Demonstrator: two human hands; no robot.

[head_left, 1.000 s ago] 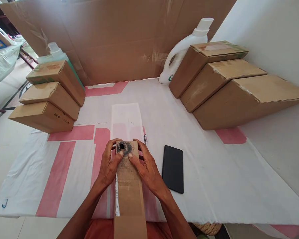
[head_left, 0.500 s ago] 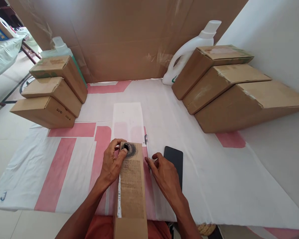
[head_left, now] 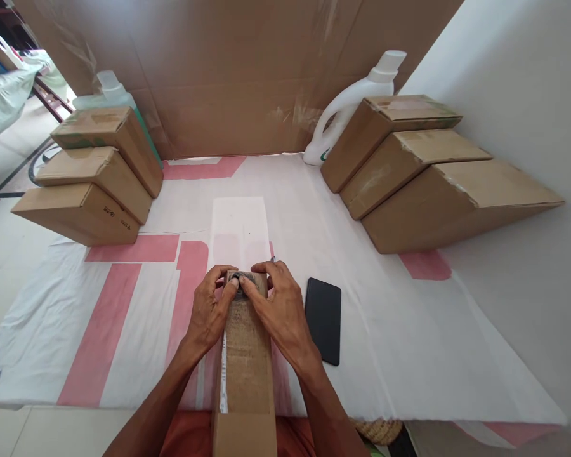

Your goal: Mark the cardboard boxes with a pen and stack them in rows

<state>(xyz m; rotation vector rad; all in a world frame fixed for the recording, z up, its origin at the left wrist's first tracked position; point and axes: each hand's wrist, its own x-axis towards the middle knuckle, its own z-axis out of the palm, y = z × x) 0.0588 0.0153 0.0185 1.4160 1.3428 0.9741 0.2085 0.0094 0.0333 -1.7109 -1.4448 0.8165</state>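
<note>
A long, narrow cardboard box (head_left: 248, 365) reaches from my lap over the table's near edge. My left hand (head_left: 213, 303) is closed on the left side of its far end. My right hand (head_left: 280, 306) grips the right side of that end. Both thumbs press at a black-scribbled patch with a dark hole (head_left: 240, 289), mostly covered by them. Just past the box lies a white sheet of paper (head_left: 239, 222). The tip of a pen (head_left: 273, 259) shows beyond my right fingers; the rest is hidden behind that hand.
A black phone (head_left: 323, 322) lies right of my right hand. Cardboard boxes stand in leaning rows at left (head_left: 76, 212) and right (head_left: 457, 206). Behind them are a greenish bottle (head_left: 117, 95) and a white jug (head_left: 347, 105). A large cardboard panel (head_left: 228, 76) closes off the back.
My right hand has moved left from beside the pen onto the box's far end, its thumb now beside the left thumb. The left hand keeps its hold. The view has shifted slightly.
</note>
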